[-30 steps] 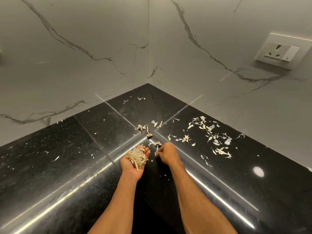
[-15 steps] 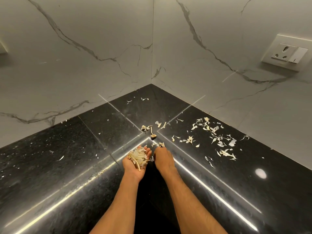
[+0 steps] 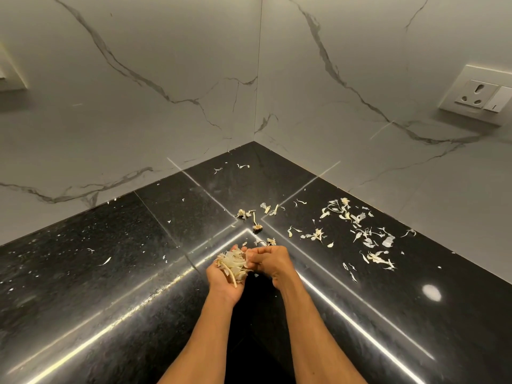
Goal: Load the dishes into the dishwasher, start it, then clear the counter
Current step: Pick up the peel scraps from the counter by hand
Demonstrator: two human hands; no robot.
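You are standing at an inside corner of a polished black counter (image 3: 110, 273), where two white marble-look walls (image 3: 138, 106) with grey veins are meeting. Thin seams are crossing the stone, and bright strips of light and one round glare spot (image 3: 431, 292) are reflecting off it. A white socket plate (image 3: 482, 95) is sitting on the right-hand wall, and the edge of another plate (image 3: 11, 73) is showing at the far left.

Your left hand (image 3: 221, 284) is lying palm up just above the counter, fingers curling lightly round a pile of peels (image 3: 232, 263). Your right hand (image 3: 273, 264) is pressing against that pile from the right with its fingers curled in; I cannot tell whether they are pinching anything.

More loose peels (image 3: 360, 231) are lying scattered across the counter to the right, near the wall. A few bits (image 3: 256, 220) are sitting by the seam crossing just beyond your hands, with tiny flecks dotting the left side.
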